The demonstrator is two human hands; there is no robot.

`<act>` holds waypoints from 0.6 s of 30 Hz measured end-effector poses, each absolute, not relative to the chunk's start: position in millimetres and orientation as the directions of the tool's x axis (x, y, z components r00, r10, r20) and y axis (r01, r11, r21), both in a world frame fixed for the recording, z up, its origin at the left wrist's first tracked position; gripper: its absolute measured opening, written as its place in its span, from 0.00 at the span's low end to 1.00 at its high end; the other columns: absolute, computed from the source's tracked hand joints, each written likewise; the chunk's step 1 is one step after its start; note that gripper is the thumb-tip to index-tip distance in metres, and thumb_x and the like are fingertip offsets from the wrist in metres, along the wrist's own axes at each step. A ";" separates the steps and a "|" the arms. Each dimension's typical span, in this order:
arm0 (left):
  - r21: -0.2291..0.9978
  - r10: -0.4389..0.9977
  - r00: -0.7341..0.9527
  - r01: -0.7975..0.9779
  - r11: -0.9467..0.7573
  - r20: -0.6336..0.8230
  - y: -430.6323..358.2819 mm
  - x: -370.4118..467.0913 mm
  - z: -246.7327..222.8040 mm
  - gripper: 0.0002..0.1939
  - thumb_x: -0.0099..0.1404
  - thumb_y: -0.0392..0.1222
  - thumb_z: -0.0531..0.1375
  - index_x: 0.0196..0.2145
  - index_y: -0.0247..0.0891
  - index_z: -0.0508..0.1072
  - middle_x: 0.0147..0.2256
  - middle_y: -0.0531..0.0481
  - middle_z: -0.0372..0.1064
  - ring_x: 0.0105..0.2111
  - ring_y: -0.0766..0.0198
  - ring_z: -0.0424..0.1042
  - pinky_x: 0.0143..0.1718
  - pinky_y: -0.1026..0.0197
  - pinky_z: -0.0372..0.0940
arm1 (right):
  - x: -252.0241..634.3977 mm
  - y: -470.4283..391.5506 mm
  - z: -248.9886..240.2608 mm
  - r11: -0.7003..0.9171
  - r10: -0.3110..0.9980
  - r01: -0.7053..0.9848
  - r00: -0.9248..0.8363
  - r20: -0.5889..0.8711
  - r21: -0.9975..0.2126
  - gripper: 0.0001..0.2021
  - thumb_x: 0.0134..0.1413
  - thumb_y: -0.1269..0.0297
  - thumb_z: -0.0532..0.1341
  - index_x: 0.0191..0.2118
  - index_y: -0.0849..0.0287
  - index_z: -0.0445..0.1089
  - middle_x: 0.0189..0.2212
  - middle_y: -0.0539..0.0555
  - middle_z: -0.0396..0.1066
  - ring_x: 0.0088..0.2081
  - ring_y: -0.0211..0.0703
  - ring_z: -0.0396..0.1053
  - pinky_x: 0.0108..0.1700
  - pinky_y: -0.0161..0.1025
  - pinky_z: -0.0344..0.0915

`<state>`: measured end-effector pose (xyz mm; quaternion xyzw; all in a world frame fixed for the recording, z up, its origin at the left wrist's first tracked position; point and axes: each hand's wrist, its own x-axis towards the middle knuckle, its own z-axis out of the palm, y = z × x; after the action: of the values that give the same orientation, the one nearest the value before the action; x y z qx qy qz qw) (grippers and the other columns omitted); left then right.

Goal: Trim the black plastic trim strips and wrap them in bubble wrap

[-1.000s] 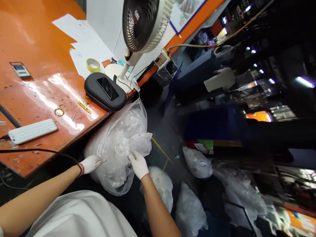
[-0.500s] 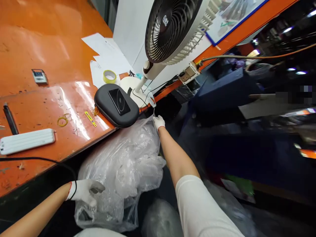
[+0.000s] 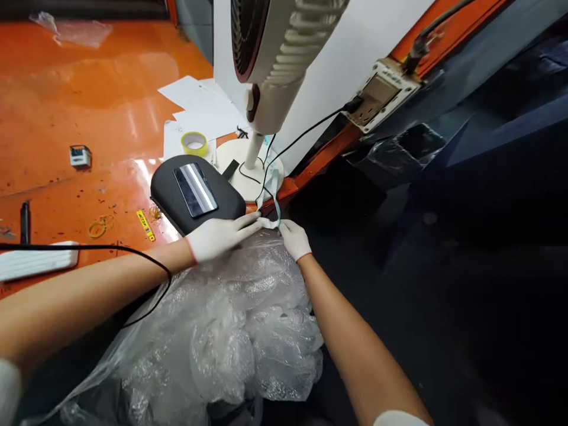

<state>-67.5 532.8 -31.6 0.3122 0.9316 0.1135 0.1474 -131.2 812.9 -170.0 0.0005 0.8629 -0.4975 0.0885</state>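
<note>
A large clear plastic bag (image 3: 248,302), bulging with crinkled, bubbly plastic, hangs below the orange table's edge. At its upper edge my right hand (image 3: 294,239), in a white glove with a red cuff, is closed with its fingertips on a pale blue-white strap (image 3: 276,201). The strap loops down from beside the fan base. My left hand (image 3: 219,238), gloved alike, reaches across the top of the bag. Its fingers are stretched out, with the tips at the strap's lower loop. Whether they touch it is hard to tell.
On the orange table (image 3: 110,77) are a black case (image 3: 168,189) with a phone (image 3: 195,190) on it, yellow tape (image 3: 194,144), papers (image 3: 199,109) and a white power bank (image 3: 39,260). A fan (image 3: 270,100) stands by a socket box (image 3: 377,94). A black cable (image 3: 110,247) crosses my left arm.
My left hand has moved up and right from the bag's lower side to beside my right hand at the strap. The view has shifted closer to the fan base.
</note>
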 end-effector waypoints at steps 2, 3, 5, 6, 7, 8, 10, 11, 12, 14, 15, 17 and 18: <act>0.233 0.639 -0.748 0.598 0.767 -0.182 573.3 -89.8 -44.4 0.39 0.77 0.31 0.48 0.80 0.51 0.50 0.77 0.36 0.50 0.52 0.50 0.80 0.49 0.50 0.74 | -104.9 816.2 -160.8 0.501 -0.194 0.014 -0.973 -0.128 -0.865 0.17 0.64 0.51 0.58 0.39 0.57 0.79 0.37 0.54 0.80 0.41 0.48 0.74 0.49 0.42 0.70; 0.212 0.629 -0.750 0.594 0.776 -0.203 589.4 -98.0 -51.0 0.39 0.77 0.31 0.48 0.81 0.50 0.50 0.75 0.33 0.56 0.50 0.49 0.80 0.47 0.50 0.74 | -94.8 817.8 -156.5 0.494 -0.233 -0.002 -0.964 -0.131 -0.869 0.18 0.65 0.50 0.58 0.38 0.57 0.79 0.36 0.54 0.80 0.40 0.48 0.74 0.48 0.41 0.70; 0.199 0.611 -0.740 0.578 0.792 -0.282 611.6 -109.2 -63.5 0.37 0.78 0.32 0.50 0.80 0.45 0.54 0.65 0.31 0.70 0.48 0.46 0.81 0.46 0.49 0.73 | -80.0 821.5 -150.2 0.474 -0.277 -0.005 -0.950 -0.144 -0.880 0.19 0.65 0.48 0.58 0.38 0.57 0.78 0.36 0.54 0.80 0.40 0.48 0.74 0.47 0.41 0.70; 0.206 0.614 -0.721 0.579 0.789 -0.322 617.8 -112.6 -68.8 0.35 0.78 0.33 0.51 0.79 0.44 0.56 0.59 0.31 0.75 0.49 0.44 0.80 0.46 0.49 0.73 | -74.7 823.5 -148.3 0.466 -0.291 -0.010 -0.946 -0.142 -0.885 0.19 0.66 0.48 0.57 0.39 0.57 0.78 0.36 0.54 0.80 0.40 0.48 0.74 0.47 0.41 0.71; 0.218 0.621 -0.700 0.584 0.782 -0.352 621.3 -115.1 -73.0 0.33 0.78 0.35 0.53 0.78 0.43 0.60 0.55 0.33 0.78 0.50 0.43 0.80 0.47 0.49 0.72 | -70.5 825.7 -147.4 0.463 -0.300 -0.018 -0.944 -0.138 -0.886 0.19 0.66 0.47 0.57 0.38 0.57 0.78 0.35 0.54 0.79 0.40 0.48 0.74 0.48 0.41 0.71; 0.237 0.631 -0.679 0.588 0.773 -0.375 622.9 -117.0 -76.1 0.32 0.78 0.36 0.54 0.77 0.44 0.63 0.52 0.35 0.79 0.50 0.42 0.80 0.47 0.49 0.72 | -67.0 827.9 -147.3 0.465 -0.307 -0.028 -0.943 -0.131 -0.885 0.19 0.67 0.48 0.57 0.38 0.57 0.77 0.35 0.55 0.79 0.40 0.48 0.75 0.48 0.41 0.71; 0.262 0.629 -0.658 0.576 0.774 -0.413 623.3 -119.6 -78.7 0.27 0.77 0.38 0.57 0.71 0.44 0.72 0.49 0.38 0.81 0.49 0.44 0.81 0.47 0.51 0.71 | -62.0 831.8 -148.8 0.477 -0.316 -0.049 -0.941 -0.119 -0.877 0.19 0.67 0.48 0.56 0.38 0.57 0.77 0.36 0.55 0.79 0.41 0.48 0.75 0.50 0.42 0.71; 0.261 0.614 -0.664 0.559 0.787 -0.427 623.4 -120.6 -78.6 0.24 0.77 0.38 0.57 0.67 0.43 0.76 0.47 0.38 0.81 0.47 0.45 0.81 0.46 0.52 0.70 | -60.4 833.4 -150.0 0.488 -0.308 -0.058 -0.945 -0.109 -0.871 0.19 0.67 0.48 0.57 0.38 0.57 0.77 0.37 0.56 0.79 0.42 0.49 0.76 0.51 0.43 0.71; 0.255 0.596 -0.675 0.543 0.800 -0.435 624.1 -121.3 -77.9 0.21 0.76 0.37 0.57 0.63 0.41 0.80 0.45 0.38 0.81 0.46 0.46 0.81 0.46 0.53 0.70 | -59.4 834.4 -151.4 0.502 -0.287 -0.065 -0.953 -0.095 -0.863 0.19 0.67 0.48 0.57 0.39 0.57 0.78 0.38 0.56 0.80 0.42 0.50 0.76 0.52 0.43 0.71; 0.246 0.580 -0.695 0.528 0.813 -0.426 628.2 -121.7 -76.2 0.18 0.76 0.37 0.56 0.55 0.36 0.83 0.41 0.37 0.81 0.44 0.47 0.82 0.47 0.53 0.71 | -58.7 834.9 -154.4 0.543 -0.210 -0.064 -0.976 -0.062 -0.838 0.19 0.67 0.49 0.57 0.40 0.57 0.79 0.40 0.58 0.81 0.44 0.52 0.77 0.54 0.45 0.72; 0.244 0.575 -0.704 0.523 0.817 -0.416 631.6 -121.4 -75.6 0.17 0.76 0.37 0.55 0.52 0.34 0.83 0.40 0.35 0.81 0.44 0.47 0.82 0.47 0.52 0.71 | -58.9 834.3 -156.3 0.565 -0.160 -0.057 -0.986 -0.042 -0.823 0.20 0.67 0.49 0.56 0.41 0.58 0.80 0.41 0.59 0.81 0.45 0.52 0.77 0.55 0.46 0.72; 0.251 0.562 -0.713 0.504 0.827 -0.420 639.3 -120.1 -75.5 0.18 0.77 0.38 0.54 0.51 0.33 0.83 0.40 0.34 0.81 0.44 0.46 0.82 0.48 0.51 0.71 | -59.5 832.8 -161.9 0.601 -0.066 -0.037 -0.998 -0.003 -0.798 0.20 0.68 0.50 0.56 0.41 0.58 0.81 0.42 0.60 0.82 0.47 0.54 0.77 0.56 0.47 0.72; 0.257 0.558 -0.711 0.497 0.829 -0.427 642.4 -119.6 -76.1 0.18 0.78 0.40 0.54 0.52 0.33 0.83 0.41 0.33 0.81 0.45 0.46 0.82 0.48 0.51 0.71 | -59.6 833.0 -166.0 0.611 -0.024 -0.027 -1.000 0.015 -0.791 0.20 0.68 0.50 0.55 0.42 0.58 0.81 0.43 0.61 0.83 0.47 0.54 0.77 0.57 0.47 0.72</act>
<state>-119.6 642.4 -76.1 0.2858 0.9230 0.0617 0.2502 -59.6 833.0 -166.0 -0.0141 0.8976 -0.4405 -0.0016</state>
